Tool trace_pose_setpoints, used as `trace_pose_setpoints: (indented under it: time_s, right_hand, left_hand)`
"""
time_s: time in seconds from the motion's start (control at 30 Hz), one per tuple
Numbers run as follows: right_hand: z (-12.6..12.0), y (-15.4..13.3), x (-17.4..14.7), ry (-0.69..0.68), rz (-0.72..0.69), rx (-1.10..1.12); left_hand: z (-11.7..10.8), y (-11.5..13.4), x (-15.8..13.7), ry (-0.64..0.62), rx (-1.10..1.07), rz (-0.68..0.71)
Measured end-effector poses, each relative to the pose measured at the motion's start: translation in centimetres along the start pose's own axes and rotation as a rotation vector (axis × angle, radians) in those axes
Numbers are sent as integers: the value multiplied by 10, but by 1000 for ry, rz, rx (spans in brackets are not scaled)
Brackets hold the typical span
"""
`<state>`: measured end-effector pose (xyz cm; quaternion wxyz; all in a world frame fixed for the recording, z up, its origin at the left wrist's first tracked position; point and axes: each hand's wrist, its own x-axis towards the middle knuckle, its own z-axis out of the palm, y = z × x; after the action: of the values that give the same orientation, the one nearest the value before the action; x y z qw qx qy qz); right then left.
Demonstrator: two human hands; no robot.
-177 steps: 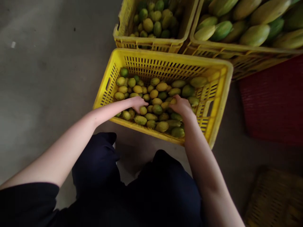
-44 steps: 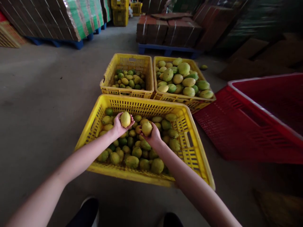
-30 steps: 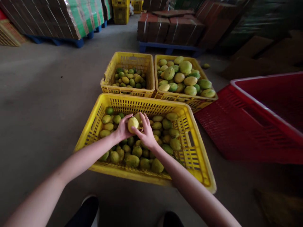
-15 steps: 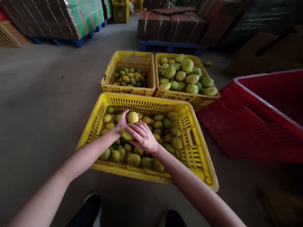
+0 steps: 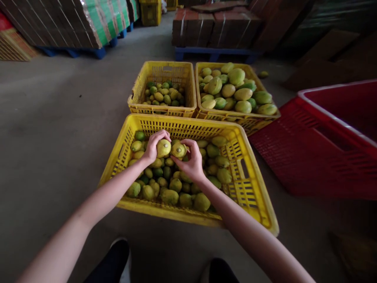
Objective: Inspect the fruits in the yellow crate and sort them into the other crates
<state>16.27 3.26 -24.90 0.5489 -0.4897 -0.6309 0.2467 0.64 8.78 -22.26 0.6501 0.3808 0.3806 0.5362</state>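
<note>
My left hand is closed around a yellow lemon, its stem end facing me. In my right hand a second yellow-green lemon is gripped between thumb and fingers. The two fruits are side by side, almost touching, above the near yellow crate. Inside that crate lie several green and yellow lemons, with bare crate bottom showing toward the right end. My hands and forearms hide part of the pile.
Behind stand two more yellow crates: the left one holds small green-yellow fruit, the right one larger fruit. A tilted red crate is at right. One loose fruit lies on the floor. Strapped stacks sit on blue pallets.
My hands have moved apart, and both fruits now show their ends toward me. The right hand has turned its fruit and shifted slightly right. The view has shifted a little.
</note>
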Motion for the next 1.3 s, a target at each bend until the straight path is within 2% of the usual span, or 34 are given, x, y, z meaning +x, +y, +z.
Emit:
trace_pose_setpoints:
  time_s: [0.13, 0.2, 0.27, 0.33, 0.4, 0.47, 0.53, 0.63, 0.8, 0.87, 0.97, 1.07, 1.2, 1.3]
  right_hand:
    - [-2, -5, 0, -30, 15, 17]
    - [-4, -7, 1, -45, 22, 26]
    - [-5, -7, 3, -78, 76, 88]
    - [-3, -6, 3, -106, 218, 230]
    - [2, -4, 2, -106, 434, 396]
    - [8, 0, 2, -69, 650, 549]
    - [13, 3, 2, -21, 807, 699]
    - [14, 6, 5, 24, 917, 868]
    - [8, 5, 13, 111, 1096, 951]
    - [7, 6, 15, 172, 1159, 964]
    - [8, 8, 14, 220, 1154, 938]
    - [8, 10, 13, 183, 1140, 929]
    - [5, 7, 14, 146, 1160, 976]
    - [5, 7, 15, 127, 1230, 984]
  left_hand:
    - [5, 3, -5, -26, -55, -29]
    - [6, 4, -3, 18, -77, -73]
    - [6, 4, 1, 100, -116, -180]
    - [6, 1, 4, 235, -204, -378]
    - [6, -3, 7, 377, -302, -556]
    - [7, -8, 8, 480, -369, -618]
    - [6, -13, 9, 521, -401, -596]
    - [5, -17, 11, 522, -433, -580]
    - [8, -18, 7, 385, -507, -666]
    - [11, -17, 5, 369, -486, -672]
    - [15, -15, 4, 377, -434, -621]
    - [13, -14, 6, 387, -397, -565]
    - [7, -17, 9, 355, -392, -583]
    - [7, -18, 7, 349, -419, -615]
